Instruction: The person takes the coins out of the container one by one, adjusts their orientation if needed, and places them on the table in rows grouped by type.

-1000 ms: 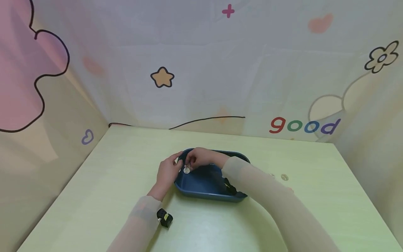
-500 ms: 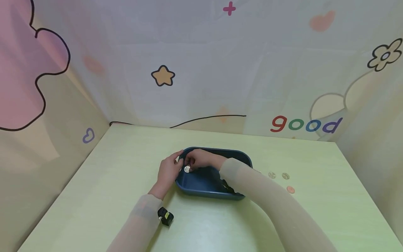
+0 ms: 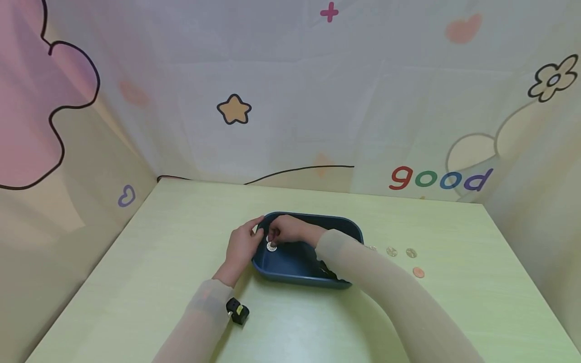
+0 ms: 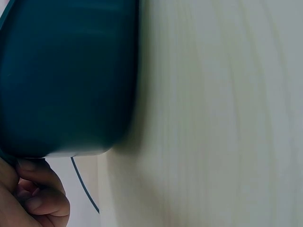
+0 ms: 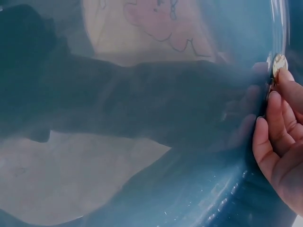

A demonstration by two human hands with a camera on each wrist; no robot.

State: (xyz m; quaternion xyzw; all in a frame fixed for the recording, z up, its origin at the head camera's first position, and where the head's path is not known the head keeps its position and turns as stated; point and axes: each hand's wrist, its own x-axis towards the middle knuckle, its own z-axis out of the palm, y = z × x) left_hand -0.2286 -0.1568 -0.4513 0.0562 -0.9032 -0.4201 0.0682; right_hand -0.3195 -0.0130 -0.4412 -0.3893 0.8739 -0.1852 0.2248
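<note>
A dark blue tray [image 3: 290, 262] stands on the table, tilted neither way that shows. My left hand [image 3: 243, 244] grips its left rim, thumb on the inner side; in the left wrist view the fingers [image 4: 45, 201] are curled at the tray's end. Inside the tray, near the left wall, my right hand [image 3: 288, 229] pinches a shiny coin [image 3: 271, 247]. The right wrist view shows this coin [image 5: 280, 65] under a fingertip, close to the tray floor, which mirrors the hand. My right forearm hides part of the tray's right side.
On the table right of the tray lie several coins, among them a silvery coin [image 3: 392, 251], another silvery coin [image 3: 411, 252] and a copper-coloured coin [image 3: 418, 272]. A printed cloth [image 3: 290, 101] hangs behind the table.
The coin at my right fingertips has shifted slightly toward the near side. My right sleeve has moved a little left, uncovering coins on the table. The left hand keeps its grip.
</note>
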